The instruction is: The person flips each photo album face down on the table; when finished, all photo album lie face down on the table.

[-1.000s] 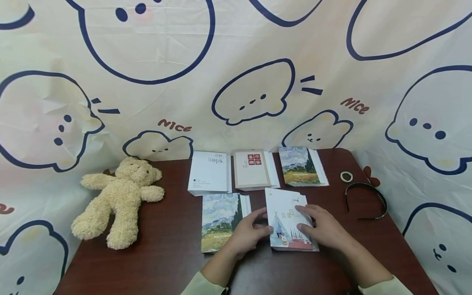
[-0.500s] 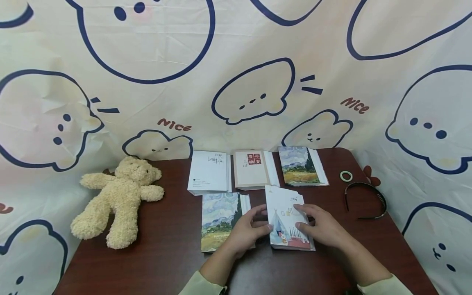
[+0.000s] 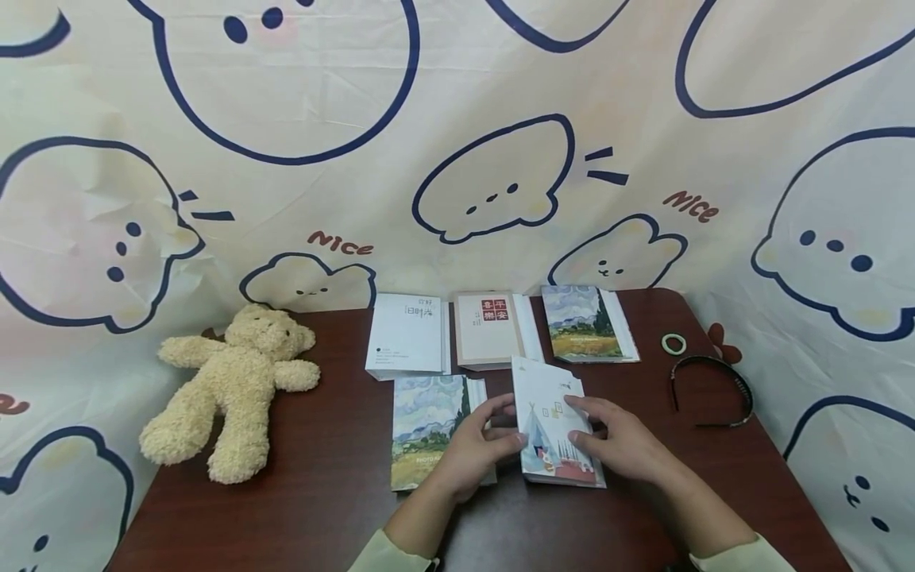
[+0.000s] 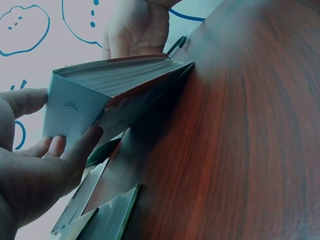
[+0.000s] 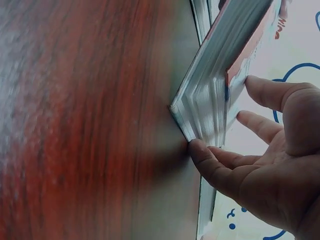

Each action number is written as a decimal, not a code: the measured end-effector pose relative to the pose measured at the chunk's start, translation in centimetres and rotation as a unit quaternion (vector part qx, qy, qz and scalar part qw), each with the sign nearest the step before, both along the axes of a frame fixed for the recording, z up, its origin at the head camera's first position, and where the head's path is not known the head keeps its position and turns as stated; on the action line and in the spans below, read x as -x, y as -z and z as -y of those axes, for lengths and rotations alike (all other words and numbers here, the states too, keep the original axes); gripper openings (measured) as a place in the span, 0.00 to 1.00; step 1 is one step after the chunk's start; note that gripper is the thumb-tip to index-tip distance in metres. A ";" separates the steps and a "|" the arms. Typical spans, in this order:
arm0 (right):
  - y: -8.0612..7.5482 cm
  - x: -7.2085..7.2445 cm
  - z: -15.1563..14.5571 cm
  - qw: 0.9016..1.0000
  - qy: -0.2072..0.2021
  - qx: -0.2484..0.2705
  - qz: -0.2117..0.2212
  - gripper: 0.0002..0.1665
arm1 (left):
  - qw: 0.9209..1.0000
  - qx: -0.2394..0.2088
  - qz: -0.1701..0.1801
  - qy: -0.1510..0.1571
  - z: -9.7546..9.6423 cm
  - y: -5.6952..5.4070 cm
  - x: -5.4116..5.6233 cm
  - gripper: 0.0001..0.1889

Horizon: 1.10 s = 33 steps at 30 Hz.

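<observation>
A white photo album (image 3: pixel 550 425) with a tent drawing on its cover is held tilted in front of the person, by both hands. My left hand (image 3: pixel 473 449) grips its spine side, thumb on one cover and fingers on the other; the left wrist view shows the spine (image 4: pixel 75 107) between them. On the opposite side my right hand (image 3: pixel 629 443) pinches the open edge, seen in the right wrist view with the pages (image 5: pixel 207 95) fanned slightly. Under the left wrist lies a landscape-painted photo album (image 3: pixel 427 433), partly covered.
Along the back stand a white album (image 3: pixel 405 334), a beige album (image 3: pixel 488 330) and another landscape album (image 3: pixel 582 322). A teddy bear (image 3: pixel 239 389) lies left on the brown table (image 3: pixel 329 508). At right are a green ring (image 3: pixel 673 344) and a black headband (image 3: pixel 743 389).
The held album has tilted further, its right edge shifting left and its top rising slightly. Both hands keep their hold, the right moving a little left with it.
</observation>
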State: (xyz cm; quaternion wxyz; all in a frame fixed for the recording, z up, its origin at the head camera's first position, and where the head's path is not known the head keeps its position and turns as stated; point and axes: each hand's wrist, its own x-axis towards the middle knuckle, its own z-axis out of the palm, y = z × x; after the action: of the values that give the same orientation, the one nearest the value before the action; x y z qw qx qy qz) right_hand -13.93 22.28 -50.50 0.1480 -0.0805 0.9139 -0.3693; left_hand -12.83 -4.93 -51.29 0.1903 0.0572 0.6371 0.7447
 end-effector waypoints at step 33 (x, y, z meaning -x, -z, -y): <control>0.8 0.2 2.4 0.977 0.016 0.197 0.081 0.38 | 0.999 -0.023 -0.019 0.018 0.8 -2.3 0.2 0.33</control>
State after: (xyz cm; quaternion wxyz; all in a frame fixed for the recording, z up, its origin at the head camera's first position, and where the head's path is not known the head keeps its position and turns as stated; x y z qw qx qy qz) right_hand -14.14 19.91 -51.32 0.1967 -0.0631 0.8095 -0.5495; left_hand -13.02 -5.71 -49.00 0.1902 0.0875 0.6224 0.7542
